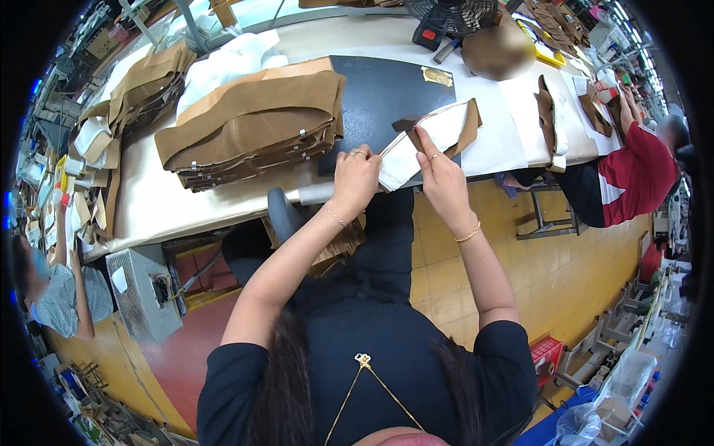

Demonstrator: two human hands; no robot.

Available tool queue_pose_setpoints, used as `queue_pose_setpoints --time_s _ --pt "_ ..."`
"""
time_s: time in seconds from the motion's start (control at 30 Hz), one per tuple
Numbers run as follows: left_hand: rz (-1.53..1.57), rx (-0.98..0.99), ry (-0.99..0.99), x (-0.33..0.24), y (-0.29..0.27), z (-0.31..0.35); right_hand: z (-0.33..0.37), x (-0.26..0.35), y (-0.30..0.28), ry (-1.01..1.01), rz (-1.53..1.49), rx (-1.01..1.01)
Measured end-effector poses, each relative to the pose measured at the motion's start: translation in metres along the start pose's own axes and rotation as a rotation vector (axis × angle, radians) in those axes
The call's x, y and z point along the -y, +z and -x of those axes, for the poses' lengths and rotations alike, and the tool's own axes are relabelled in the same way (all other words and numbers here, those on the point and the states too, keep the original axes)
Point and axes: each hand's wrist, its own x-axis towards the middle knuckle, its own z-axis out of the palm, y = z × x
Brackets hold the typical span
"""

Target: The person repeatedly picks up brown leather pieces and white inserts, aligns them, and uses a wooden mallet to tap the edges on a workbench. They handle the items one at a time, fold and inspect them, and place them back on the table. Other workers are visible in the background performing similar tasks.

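Note:
Between my hands lies a white-lined brown piece [445,132], which looks like leather, with its brown end standing up at the right. My left hand [357,177] is closed on its near left edge, at the dark board's front. My right hand [443,172] is above the piece, index finger stretched forward and the other fingers curled. Under that finger runs a short brown handle with a dark blocky head [404,125], which looks like a small hammer; the grip is partly hidden by my fingers. Beside my left hand rises a clipped stack of brown pieces [253,119].
A dark board [383,85] lies on the pale table [216,212]. Farther back are a black fan [450,15] and a blurred brown round thing [498,53]. More brown pieces [152,82] hang at the left. Co-workers sit at left [63,297] and right [639,171].

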Motion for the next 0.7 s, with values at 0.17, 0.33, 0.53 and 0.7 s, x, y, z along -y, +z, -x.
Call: queue_pose_setpoints --time_s 0.17,0.33,0.53,0.7 --pt "0.118 -0.053 -0.115 -0.001 -0.002 0.004 0.011 -0.014 0.022 0.031 0.098 0.187" --pt "0.172 -0.123 -0.137 -0.002 -0.008 0.018 0.009 -0.012 0.018 0.002 0.179 0.213" --pt "-0.033 -0.158 0.014 -0.005 -0.004 0.022 0.0 0.018 0.002 -0.096 -0.122 -0.113" --pt "-0.112 -0.175 0.059 -0.007 -0.003 0.023 0.009 -0.001 0.019 -0.034 0.058 0.126"
